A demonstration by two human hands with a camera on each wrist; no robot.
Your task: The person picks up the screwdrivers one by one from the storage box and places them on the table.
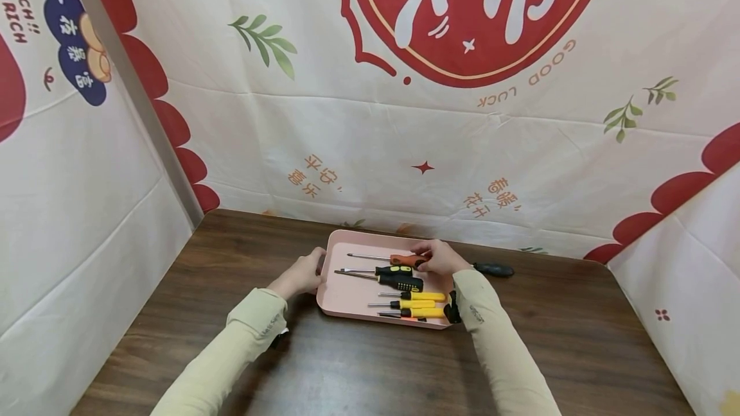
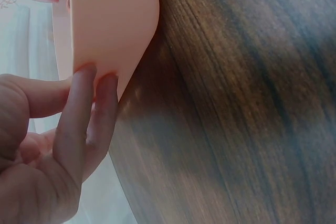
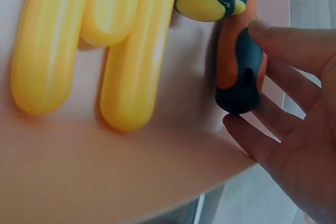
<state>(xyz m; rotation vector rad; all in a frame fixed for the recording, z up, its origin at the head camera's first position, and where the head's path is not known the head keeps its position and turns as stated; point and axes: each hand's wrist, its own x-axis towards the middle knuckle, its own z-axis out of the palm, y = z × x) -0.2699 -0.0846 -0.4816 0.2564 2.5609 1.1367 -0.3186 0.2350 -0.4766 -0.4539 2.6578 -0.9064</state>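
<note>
A pink tray (image 1: 349, 297) sits on the table, and my left hand (image 1: 297, 276) pinches its left rim between thumb and fingers (image 2: 81, 114). Inside it, at the far side, lies a screwdriver with an orange and black handle (image 1: 401, 260). My right hand (image 1: 442, 259) holds that handle near its butt end; in the right wrist view the thumb (image 3: 286, 40) lies against it. Nearer me are two black-and-yellow-handled screwdrivers (image 1: 400, 283) and several yellow-handled ones (image 1: 426, 313). All their shafts point left. Part of the tray's right end is hidden by my right arm.
Outside the tray, to its right, a tool with a black handle (image 1: 493, 269) lies on the dark wooden table (image 1: 370, 364), partly hidden behind my right hand. A printed white cloth (image 1: 370, 140) hangs at the back and on both sides.
</note>
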